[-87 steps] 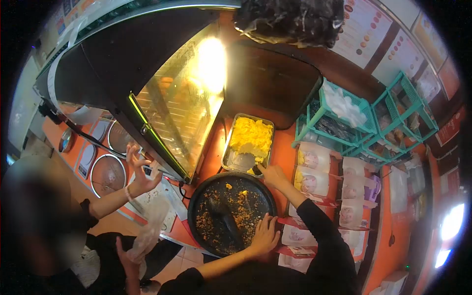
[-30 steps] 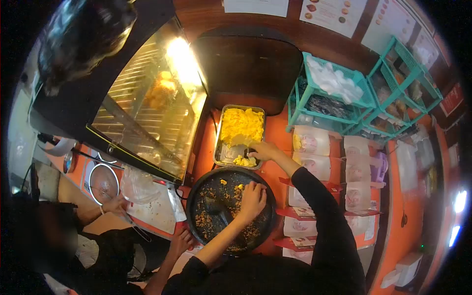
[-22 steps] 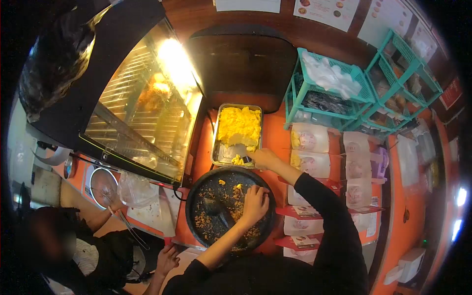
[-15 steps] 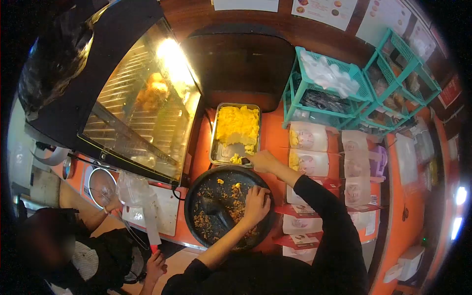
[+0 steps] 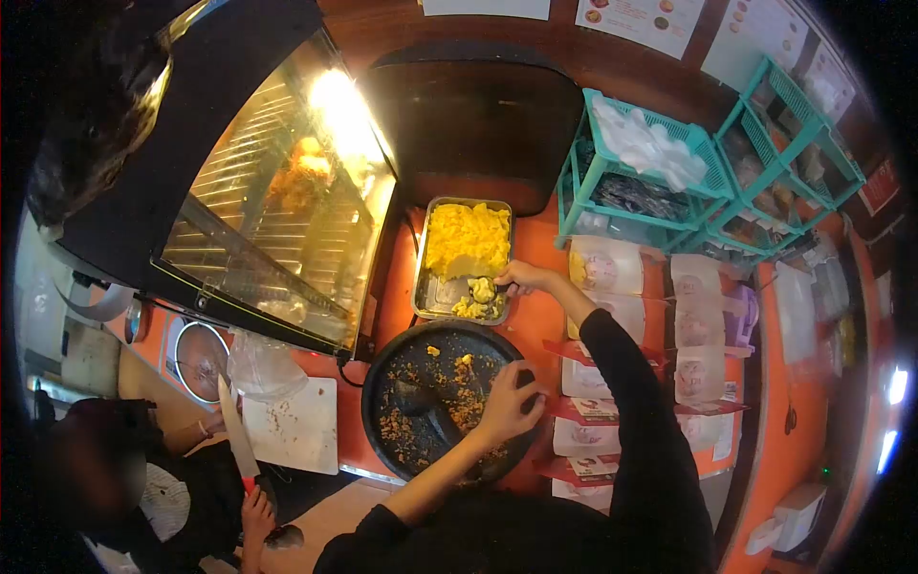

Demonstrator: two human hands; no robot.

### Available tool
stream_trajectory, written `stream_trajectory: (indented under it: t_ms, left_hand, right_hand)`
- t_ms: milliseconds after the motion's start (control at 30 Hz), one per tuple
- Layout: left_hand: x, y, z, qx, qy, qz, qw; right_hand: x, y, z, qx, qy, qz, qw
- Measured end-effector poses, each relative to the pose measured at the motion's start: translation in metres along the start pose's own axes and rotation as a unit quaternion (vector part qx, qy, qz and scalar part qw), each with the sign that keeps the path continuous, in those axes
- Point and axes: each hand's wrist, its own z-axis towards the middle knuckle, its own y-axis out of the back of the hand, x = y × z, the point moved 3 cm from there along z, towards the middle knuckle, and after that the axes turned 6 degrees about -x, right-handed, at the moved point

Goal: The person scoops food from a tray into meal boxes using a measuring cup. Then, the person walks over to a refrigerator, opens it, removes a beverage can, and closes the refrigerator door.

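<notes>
Yellow mash [image 5: 467,235] looks part-scooped, tray [image 5: 430,293] over half full; right hand [image 5: 524,277] pinching a loaded spoon [image 5: 496,283], left hand [image 5: 509,409] loosely spread over the mortar [image 5: 371,385].

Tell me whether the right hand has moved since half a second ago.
Yes: the right hand moved up along the metal tray, away from the black bowl.

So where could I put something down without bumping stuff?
A bare strip of orange counter lies between the silver metal tray and the teal plastic baskets, beyond the right hand. A narrower one runs between the wide black round bowl and the white rectangular board. It's crowded on the right, where white paper boxes sit packed together.
</notes>
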Motion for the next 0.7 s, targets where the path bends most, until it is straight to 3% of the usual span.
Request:
stream_trajectory:
  t_ms: [200, 267, 367, 433, 567, 600, 667, 700]
  left_hand:
    - [-0.013, -0.037, -0.005, -0.006, -0.058, 0.090, 0.994]
    - [-0.012, -0.044, -0.002, 0.009, 0.009, 0.083, 0.996]
    - [0.003, -0.048, 0.005, 0.031, 0.019, 0.027, 0.999]
    - [0.020, -0.056, 0.006, 0.077, 0.022, 0.092, 0.993]
    - [0.019, -0.054, 0.016, 0.125, 0.055, 0.101, 0.986]
    - [0.021, -0.056, 0.018, 0.143, 0.066, 0.110, 0.981]
    - [0.023, -0.058, 0.019, 0.167, 0.080, 0.104, 0.977]
    - [0.025, -0.060, 0.018, 0.191, 0.095, 0.101, 0.972]
  right_hand:
    - [0.036, 0.007, -0.113, 0.075, 0.050, 0.059, 0.994]
    - [0.037, 0.009, -0.161, 0.072, 0.063, 0.056, 0.994]
    - [0.014, 0.011, -0.225, 0.066, 0.046, 0.032, 0.996]
    - [-0.010, 0.006, -0.262, 0.121, -0.067, 0.081, 0.987]
    - [-0.099, -0.011, -0.268, 0.086, -0.163, 0.108, 0.977]
    - [-0.142, -0.010, -0.240, -0.033, 0.105, -0.050, 0.993]
    - [-0.150, -0.033, -0.245, -0.148, 0.358, -0.203, 0.899]
    - [-0.130, -0.050, -0.245, -0.241, 0.170, -0.193, 0.936]
